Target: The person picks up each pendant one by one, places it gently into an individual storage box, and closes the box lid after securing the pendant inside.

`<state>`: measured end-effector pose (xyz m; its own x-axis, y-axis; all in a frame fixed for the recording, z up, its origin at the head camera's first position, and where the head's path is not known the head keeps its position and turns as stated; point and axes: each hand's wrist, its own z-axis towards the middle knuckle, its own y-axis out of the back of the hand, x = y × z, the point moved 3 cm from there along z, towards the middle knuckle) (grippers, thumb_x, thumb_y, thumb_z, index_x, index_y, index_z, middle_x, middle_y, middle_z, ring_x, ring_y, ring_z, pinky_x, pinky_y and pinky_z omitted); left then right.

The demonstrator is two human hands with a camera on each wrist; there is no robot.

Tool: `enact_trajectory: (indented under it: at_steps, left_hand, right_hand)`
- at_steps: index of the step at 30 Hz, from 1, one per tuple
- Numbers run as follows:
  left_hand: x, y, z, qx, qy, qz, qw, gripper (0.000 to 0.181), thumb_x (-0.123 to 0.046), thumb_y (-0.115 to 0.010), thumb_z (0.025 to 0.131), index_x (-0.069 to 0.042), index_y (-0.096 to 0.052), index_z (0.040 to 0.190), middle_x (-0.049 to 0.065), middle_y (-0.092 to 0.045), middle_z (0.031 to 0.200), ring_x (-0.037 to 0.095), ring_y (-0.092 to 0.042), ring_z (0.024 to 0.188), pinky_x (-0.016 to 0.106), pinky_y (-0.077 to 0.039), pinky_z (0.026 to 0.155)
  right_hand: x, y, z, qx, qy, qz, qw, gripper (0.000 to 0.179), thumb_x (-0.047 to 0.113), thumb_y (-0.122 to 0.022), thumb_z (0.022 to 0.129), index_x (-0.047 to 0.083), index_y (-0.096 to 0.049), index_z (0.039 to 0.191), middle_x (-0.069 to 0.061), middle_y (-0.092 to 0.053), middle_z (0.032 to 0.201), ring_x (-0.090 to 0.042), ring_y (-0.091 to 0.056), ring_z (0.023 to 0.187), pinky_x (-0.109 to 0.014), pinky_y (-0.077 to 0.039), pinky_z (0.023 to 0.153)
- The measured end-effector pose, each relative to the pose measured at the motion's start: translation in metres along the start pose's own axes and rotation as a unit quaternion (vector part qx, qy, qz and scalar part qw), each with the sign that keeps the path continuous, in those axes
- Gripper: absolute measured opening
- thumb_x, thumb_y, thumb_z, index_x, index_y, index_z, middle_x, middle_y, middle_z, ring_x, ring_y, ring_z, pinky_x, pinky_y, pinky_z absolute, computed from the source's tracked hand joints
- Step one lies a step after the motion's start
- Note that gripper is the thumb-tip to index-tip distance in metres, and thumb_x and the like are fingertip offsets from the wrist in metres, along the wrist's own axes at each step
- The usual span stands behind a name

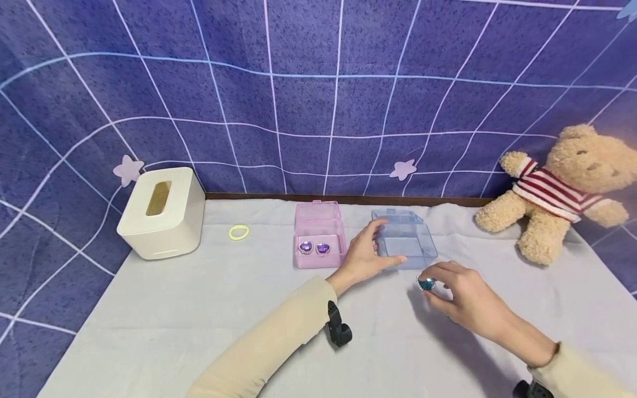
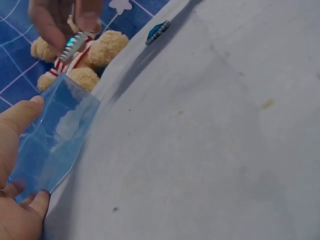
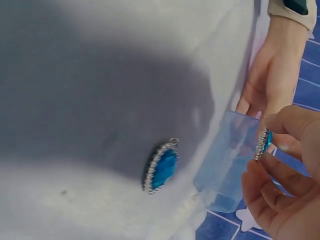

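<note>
My left hand (image 1: 362, 253) holds the open clear-blue plastic box (image 1: 424, 253) at its left side, thumb along the front edge and fingers toward the back. Just right of that box, my right hand (image 1: 470, 301) pinches a blue gem pendant (image 1: 426, 284) with a silver beaded rim, above the cloth. A second blue gem pendant (image 3: 164, 167) lies on the cloth in the right wrist view; in the head view the right hand hides it. Left of the blue box stands an open pink box (image 1: 318, 264) holding two purple gems (image 1: 323, 249).
A white tissue box (image 1: 174, 221) stands at the left, with a pale yellow ring-shaped band (image 1: 239, 232) to its right. At the back right sits a teddy bear (image 1: 552, 188) in a striped top. Behind the cloth-covered table (image 1: 149, 331) hangs a blue gridded curtain (image 1: 303, 105).
</note>
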<state>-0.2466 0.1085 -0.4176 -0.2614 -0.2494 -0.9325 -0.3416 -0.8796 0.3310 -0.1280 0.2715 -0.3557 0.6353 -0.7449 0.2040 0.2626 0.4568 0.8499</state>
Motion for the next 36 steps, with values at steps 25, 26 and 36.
enact_trajectory:
  at_steps: [25, 26, 36]
  left_hand:
    - [0.004, -0.001, 0.0, 0.003, 0.011, -0.003, 0.9999, 0.089, -0.024, -0.088, 0.069, -0.016, -0.04, 0.144, 0.01, -0.052, 0.14, 0.025, -0.054, 0.125, 0.031, -0.05, 0.102]
    - [0.004, -0.001, 0.0, 0.003, 0.012, 0.0, 0.9999, 0.089, -0.025, -0.088, 0.069, -0.017, -0.04, 0.144, 0.01, -0.052, 0.14, 0.024, -0.054, 0.125, 0.03, -0.05, 0.102]
    - [0.002, 0.0, 0.0, 0.004, 0.016, 0.02, 0.9997, 0.089, -0.028, -0.088, 0.07, -0.019, -0.04, 0.144, 0.008, -0.052, 0.141, 0.022, -0.055, 0.122, 0.03, -0.052, 0.097]
  right_hand:
    - [-0.04, -0.02, 0.072, 0.045, -0.082, 0.029, 0.9952, 0.016, 0.004, -0.073, 0.08, 0.002, -0.07, 0.096, -0.011, -0.073, 0.093, -0.027, -0.069, 0.081, -0.037, -0.06, 0.062]
    - [-0.042, -0.023, 0.075, 0.052, -0.085, 0.031, 0.9946, 0.016, 0.005, -0.073, 0.08, 0.002, -0.07, 0.096, -0.011, -0.073, 0.093, -0.028, -0.069, 0.082, -0.037, -0.06, 0.063]
    - [-0.052, -0.043, 0.088, 0.117, -0.093, 0.037, 0.9881, 0.015, 0.003, -0.078, 0.075, 0.003, -0.071, 0.088, -0.011, -0.073, 0.084, -0.027, -0.07, 0.077, -0.039, -0.059, 0.068]
